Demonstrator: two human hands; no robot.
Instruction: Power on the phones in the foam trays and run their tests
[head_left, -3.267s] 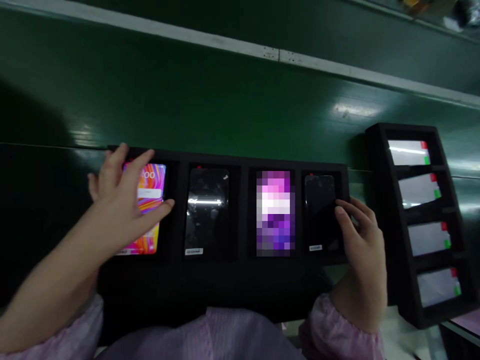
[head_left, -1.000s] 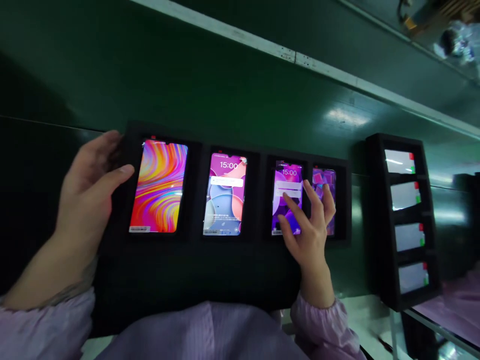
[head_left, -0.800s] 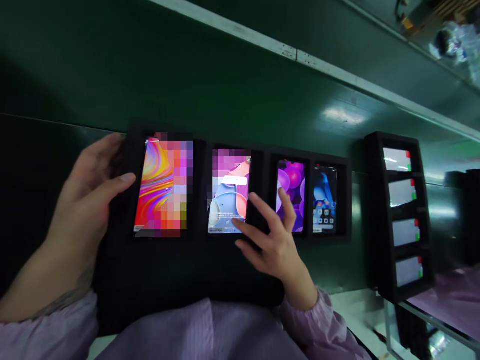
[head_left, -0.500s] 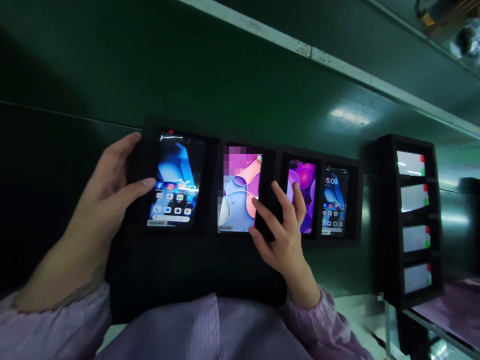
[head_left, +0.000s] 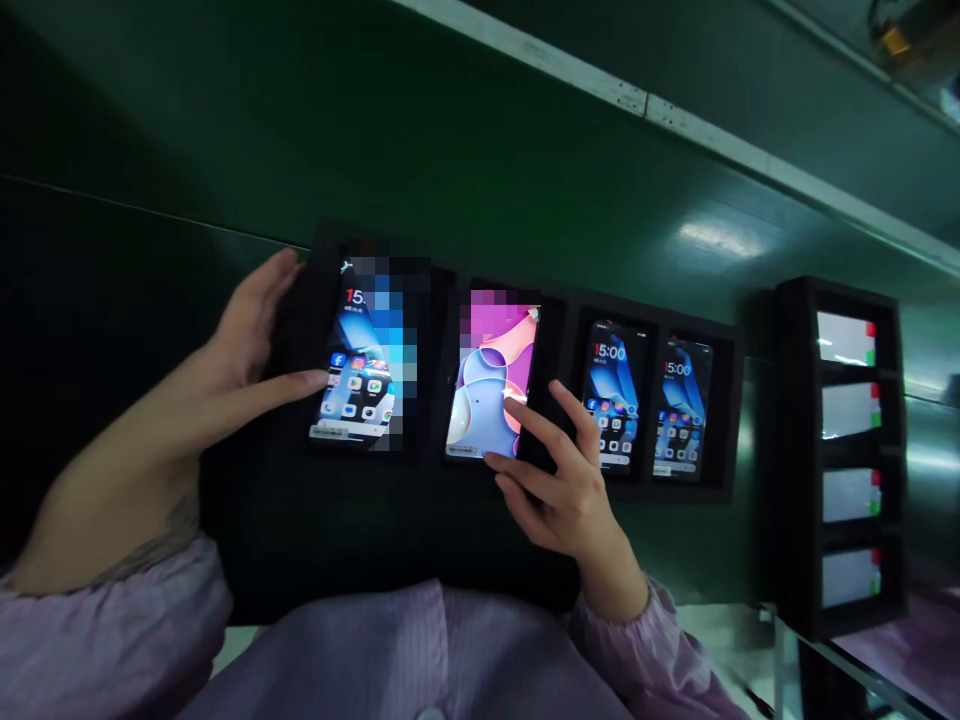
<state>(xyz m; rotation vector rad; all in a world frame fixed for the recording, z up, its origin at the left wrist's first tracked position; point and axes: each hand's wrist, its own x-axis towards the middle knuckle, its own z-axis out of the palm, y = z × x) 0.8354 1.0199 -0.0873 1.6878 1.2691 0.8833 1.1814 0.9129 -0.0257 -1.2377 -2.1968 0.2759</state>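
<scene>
The right hand [head_left: 566,475] is at the second phone [head_left: 487,385] from the left, one fingertip at its lit screen and another by its lower right corner; whether both press or only hover cannot be told. The step in hand appears to be working this touchscreen. It shows a pink and blue pattern with no icons visible, while the first phone [head_left: 356,380], third phone [head_left: 616,390] and fourth phone [head_left: 682,410] show icons on blue. The right hand is loosely open, fingers spread, grasping nothing. The left hand [head_left: 240,340] is part open round the left end of the black tray [head_left: 571,330], thumb beside the first phone; how firmly it grips cannot be told.

The next move seems to call for a light fingertip on the glass and a steady tray. Each phone lies face up in its own compartment. The right hand covers part of the divider towards the third phone, and pixelated blocks hide parts of two screens. On the right of the green worktop [head_left: 525,180], a second tray [head_left: 799,450] holds four pale pieces [head_left: 851,410] with red and green tabs.
</scene>
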